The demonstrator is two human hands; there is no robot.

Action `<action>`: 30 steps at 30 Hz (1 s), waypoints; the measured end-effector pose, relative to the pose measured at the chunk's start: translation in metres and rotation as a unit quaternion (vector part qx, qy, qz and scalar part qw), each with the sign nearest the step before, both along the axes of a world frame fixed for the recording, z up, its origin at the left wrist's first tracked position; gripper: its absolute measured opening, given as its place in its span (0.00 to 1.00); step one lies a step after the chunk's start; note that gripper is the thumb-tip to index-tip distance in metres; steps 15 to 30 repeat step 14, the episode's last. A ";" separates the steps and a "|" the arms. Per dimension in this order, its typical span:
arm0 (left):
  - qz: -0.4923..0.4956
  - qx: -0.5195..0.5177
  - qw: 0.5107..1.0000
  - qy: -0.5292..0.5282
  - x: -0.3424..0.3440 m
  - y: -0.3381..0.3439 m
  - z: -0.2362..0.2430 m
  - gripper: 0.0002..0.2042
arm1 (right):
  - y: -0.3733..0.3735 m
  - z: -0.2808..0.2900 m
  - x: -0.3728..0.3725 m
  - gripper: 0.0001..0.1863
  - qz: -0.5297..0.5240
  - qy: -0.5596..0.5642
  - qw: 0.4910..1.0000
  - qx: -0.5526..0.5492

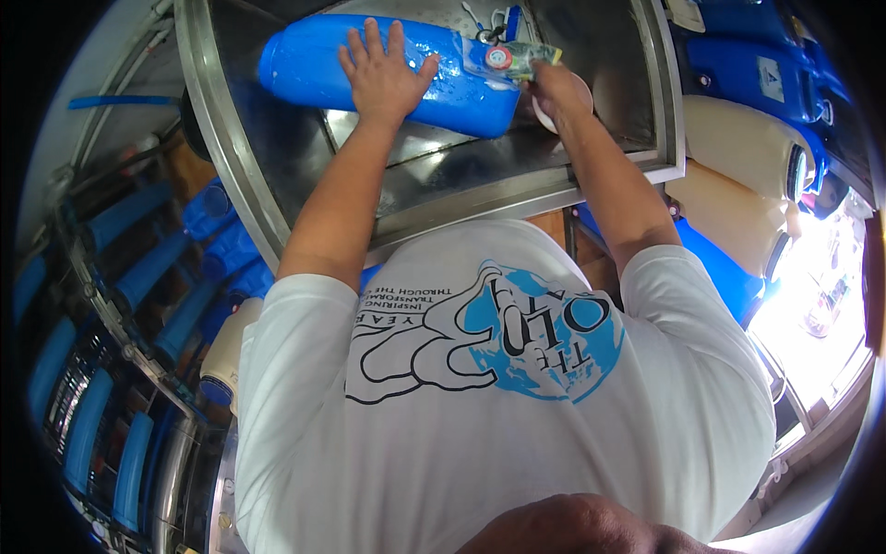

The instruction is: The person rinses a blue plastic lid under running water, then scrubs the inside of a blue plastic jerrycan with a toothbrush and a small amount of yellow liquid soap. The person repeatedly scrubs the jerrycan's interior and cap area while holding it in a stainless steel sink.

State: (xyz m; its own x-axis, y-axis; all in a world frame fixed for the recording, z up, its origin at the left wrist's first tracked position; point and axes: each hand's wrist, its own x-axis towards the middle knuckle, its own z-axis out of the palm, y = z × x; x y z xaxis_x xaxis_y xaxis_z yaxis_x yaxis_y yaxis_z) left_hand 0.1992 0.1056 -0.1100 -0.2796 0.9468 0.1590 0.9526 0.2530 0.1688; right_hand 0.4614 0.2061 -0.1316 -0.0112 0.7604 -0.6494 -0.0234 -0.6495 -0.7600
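Observation:
A blue plastic water container [305, 65] lies on its side across the stainless steel sink [544, 189], its surface wet and soapy in places. Spread flat on its upper side is my left hand [383, 78], fingers apart. At the container's right end my right hand [552, 85] is closed on a yellow-green scrub pad [528, 57], pressed close to a round red-and-white cap [498, 59]. A pale round bowl [580, 92] sits partly behind my right hand. The right fingertips are mostly hidden.
Small brushes [494, 20] lie beyond the container. Cream containers [738, 143] and blue containers [748, 74] are stacked at the right. On the left stands a rack with blue rails [138, 208], with more blue containers [231, 249] beside it. A bright opening [817, 314] is at far right.

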 end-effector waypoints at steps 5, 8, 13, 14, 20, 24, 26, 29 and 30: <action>0.009 0.010 1.000 -0.004 -0.001 -0.008 -0.003 0.42 | 0.000 -0.010 -0.003 0.11 0.085 -0.124 0.988 -0.035; 0.004 0.001 1.000 0.003 0.002 -0.007 0.002 0.42 | 0.063 -0.021 -0.022 0.14 0.391 -0.275 0.865 0.151; 0.029 -0.015 0.999 -0.020 0.003 -0.024 0.000 0.43 | 0.104 -0.010 -0.095 0.17 0.611 -0.417 0.619 0.263; 0.034 -0.019 0.999 -0.024 0.007 -0.021 -0.002 0.43 | 0.133 -0.021 -0.086 0.18 0.562 -0.458 0.640 0.255; 0.034 -0.019 0.999 -0.024 0.007 -0.021 -0.002 0.43 | 0.133 -0.021 -0.086 0.18 0.562 -0.458 0.640 0.255; 0.034 -0.019 0.999 -0.024 0.007 -0.021 -0.002 0.43 | 0.133 -0.021 -0.086 0.18 0.562 -0.458 0.640 0.255; 0.034 -0.019 0.999 -0.024 0.007 -0.021 -0.002 0.43 | 0.133 -0.021 -0.086 0.18 0.562 -0.458 0.640 0.255; 0.034 -0.019 0.999 -0.024 0.007 -0.021 -0.002 0.43 | 0.133 -0.021 -0.086 0.18 0.562 -0.458 0.640 0.255; 0.034 -0.019 0.999 -0.024 0.007 -0.021 -0.002 0.43 | 0.133 -0.021 -0.086 0.18 0.562 -0.458 0.640 0.255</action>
